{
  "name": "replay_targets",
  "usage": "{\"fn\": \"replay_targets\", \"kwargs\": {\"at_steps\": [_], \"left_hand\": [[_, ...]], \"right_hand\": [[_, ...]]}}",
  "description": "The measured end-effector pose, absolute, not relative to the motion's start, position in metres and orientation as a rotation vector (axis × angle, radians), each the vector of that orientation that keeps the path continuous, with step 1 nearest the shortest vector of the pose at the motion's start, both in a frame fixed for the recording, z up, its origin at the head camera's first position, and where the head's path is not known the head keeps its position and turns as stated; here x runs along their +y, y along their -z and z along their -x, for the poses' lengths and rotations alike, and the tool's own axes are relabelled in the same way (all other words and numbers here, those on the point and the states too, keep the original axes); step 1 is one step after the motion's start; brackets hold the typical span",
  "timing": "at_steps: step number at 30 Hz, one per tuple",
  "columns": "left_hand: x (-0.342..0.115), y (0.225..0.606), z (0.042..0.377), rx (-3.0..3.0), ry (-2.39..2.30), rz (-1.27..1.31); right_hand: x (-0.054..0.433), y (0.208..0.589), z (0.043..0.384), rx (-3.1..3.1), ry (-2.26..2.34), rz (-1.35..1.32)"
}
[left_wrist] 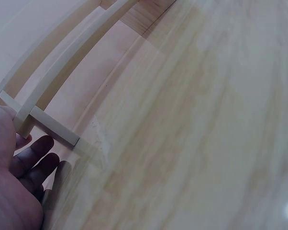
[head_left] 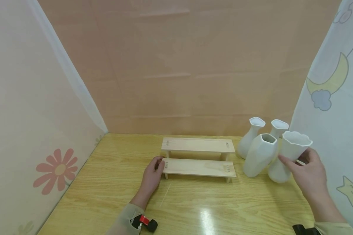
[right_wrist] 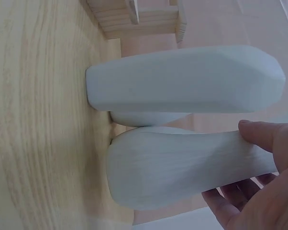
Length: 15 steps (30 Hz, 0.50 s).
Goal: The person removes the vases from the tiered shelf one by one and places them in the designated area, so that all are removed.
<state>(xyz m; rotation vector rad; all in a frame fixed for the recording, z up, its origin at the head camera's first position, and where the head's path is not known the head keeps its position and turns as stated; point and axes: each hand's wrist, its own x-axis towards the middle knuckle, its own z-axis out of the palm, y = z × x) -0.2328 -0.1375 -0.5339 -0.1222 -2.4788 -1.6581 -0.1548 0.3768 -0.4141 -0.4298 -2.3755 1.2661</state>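
Note:
At the left end of a pale two-tier wooden stand (head_left: 198, 167), my left hand (head_left: 153, 172) grips the lower board's edge between thumb and fingers. The left wrist view shows this hand (left_wrist: 20, 167) at the corner where a board (left_wrist: 62, 64) meets the side bar. My right hand (head_left: 309, 171) holds a white vase with a scalloped rim (head_left: 295, 140) around its narrow neck, from the right side. Seen from the right wrist, the vase (right_wrist: 163, 167) has its rounded base close to the tabletop. Beside it on the left stands a white faceted vase (head_left: 259, 156).
Two more white vases, one slim-necked (head_left: 248, 138) and another mostly hidden (head_left: 279, 125), stand behind. All are on a wood-grain table (head_left: 111, 195). A brown sheet (head_left: 179, 71) hangs at the back, with printed white sheets (head_left: 335, 130) at both sides.

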Motion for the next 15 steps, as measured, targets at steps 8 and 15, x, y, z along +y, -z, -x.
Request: {"fn": "replay_targets", "kwargs": {"at_steps": [8, 15], "left_hand": [[-0.137, 0.532, 0.232, -2.485, 1.663, 0.116], [-0.138, 0.532, 0.232, -2.475, 1.676, 0.125]], "right_hand": [[0.381, 0.426, 0.162, -2.444, -1.219, 0.426], [0.382, 0.432, 0.164, -2.437, -1.212, 0.393]]}}
